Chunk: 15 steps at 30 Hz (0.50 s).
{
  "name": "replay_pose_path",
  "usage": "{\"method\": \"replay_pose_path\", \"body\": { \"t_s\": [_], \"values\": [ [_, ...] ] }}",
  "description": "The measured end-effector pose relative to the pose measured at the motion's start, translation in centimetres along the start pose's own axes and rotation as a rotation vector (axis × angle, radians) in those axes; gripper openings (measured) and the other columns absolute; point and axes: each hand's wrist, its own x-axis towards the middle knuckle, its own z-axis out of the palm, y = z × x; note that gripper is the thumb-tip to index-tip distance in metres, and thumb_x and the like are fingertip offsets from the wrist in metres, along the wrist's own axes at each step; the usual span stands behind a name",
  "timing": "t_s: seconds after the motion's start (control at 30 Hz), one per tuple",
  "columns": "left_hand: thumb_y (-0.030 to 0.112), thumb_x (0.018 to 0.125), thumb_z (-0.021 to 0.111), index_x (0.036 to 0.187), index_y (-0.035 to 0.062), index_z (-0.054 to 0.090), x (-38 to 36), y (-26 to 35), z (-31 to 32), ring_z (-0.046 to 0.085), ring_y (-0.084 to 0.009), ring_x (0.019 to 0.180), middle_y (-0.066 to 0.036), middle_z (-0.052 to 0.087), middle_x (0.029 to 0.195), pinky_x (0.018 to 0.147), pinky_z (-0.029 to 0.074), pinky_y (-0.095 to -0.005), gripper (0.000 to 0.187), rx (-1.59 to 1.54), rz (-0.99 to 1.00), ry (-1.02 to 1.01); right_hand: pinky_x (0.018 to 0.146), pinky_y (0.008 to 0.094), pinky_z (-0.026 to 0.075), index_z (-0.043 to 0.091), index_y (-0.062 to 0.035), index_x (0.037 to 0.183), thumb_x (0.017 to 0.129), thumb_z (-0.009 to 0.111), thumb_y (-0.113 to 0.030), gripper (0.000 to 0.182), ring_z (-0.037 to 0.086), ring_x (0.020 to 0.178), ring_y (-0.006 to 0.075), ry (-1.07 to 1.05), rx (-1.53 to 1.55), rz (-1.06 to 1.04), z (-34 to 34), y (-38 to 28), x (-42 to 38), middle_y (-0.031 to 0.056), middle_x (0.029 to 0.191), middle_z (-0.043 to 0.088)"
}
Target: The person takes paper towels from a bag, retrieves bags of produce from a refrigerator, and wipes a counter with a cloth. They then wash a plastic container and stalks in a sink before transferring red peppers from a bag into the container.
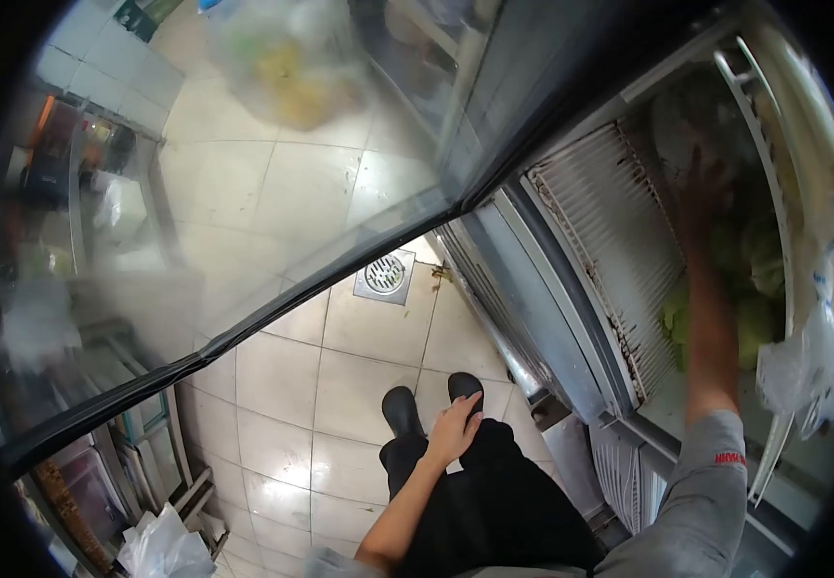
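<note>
My right arm reaches deep into an open refrigerator, over pale green vegetables (754,328) that look like cabbages or other leafy heads. In the dim far part, my right hand (704,188) has its fingers apart beside a pale, bag-like shape (682,130). Whether it touches that shape is hard to see. My left hand (456,429) hangs in front of my dark trousers near the knee, holding nothing, its fingers loosely stretched out. To my left, the glass refrigerator door (340,260) stands swung open.
A wire shelf (619,241) with rusty edges is inside the refrigerator. A clear plastic bag (807,371) hangs at its right. Below lies a floor drain (384,276) in the tiles. Shelving with a white plastic bag (167,544) stands at lower left.
</note>
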Motion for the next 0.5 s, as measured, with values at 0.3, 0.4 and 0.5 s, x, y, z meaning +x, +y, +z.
{"method": "replay_pose_path", "body": {
  "t_s": [0.3, 0.4, 0.5],
  "values": [
    [0.022, 0.087, 0.046, 0.115, 0.0085, 0.050, -2.3, -2.7, 3.1, 0.057, -0.0344, 0.090, -0.018, 0.059, 0.099, 0.077, 0.046, -0.0414, 0.032, 0.061, -0.150, -0.235, 0.083, 0.0449, 0.039, 0.048, -0.0185, 0.118, 0.075, 0.054, -0.012, 0.043, 0.048, 0.099, 0.0318, 0.010, 0.463, -0.224, -3.0, 1.8, -1.7, 0.0125, 0.108, 0.049],
    [0.023, 0.087, 0.046, 0.115, 0.0085, 0.051, -1.7, -2.5, 3.4, 0.057, -0.0345, 0.091, -0.018, 0.059, 0.100, 0.078, 0.045, -0.0416, 0.032, 0.061, -0.183, -0.271, 0.076, 0.0416, 0.043, 0.052, -0.0178, 0.108, 0.075, 0.053, -0.014, 0.033, 0.050, 0.094, 0.0284, 0.005, 0.357, -0.333, -5.4, 2.0, -4.5, 0.0111, 0.098, 0.052],
    [0.025, 0.086, 0.046, 0.113, 0.0086, 0.051, -1.6, -2.9, 3.6, 0.057, -0.0343, 0.092, -0.018, 0.060, 0.100, 0.077, 0.045, -0.0426, 0.032, 0.069, -0.195, -0.256, 0.074, 0.0385, 0.045, 0.053, -0.0177, 0.105, 0.076, 0.050, -0.012, 0.029, 0.049, 0.094, 0.0291, -0.120, 0.305, -0.172, -1.9, -0.1, -7.0, 0.0113, 0.096, 0.050]
  ]
}}
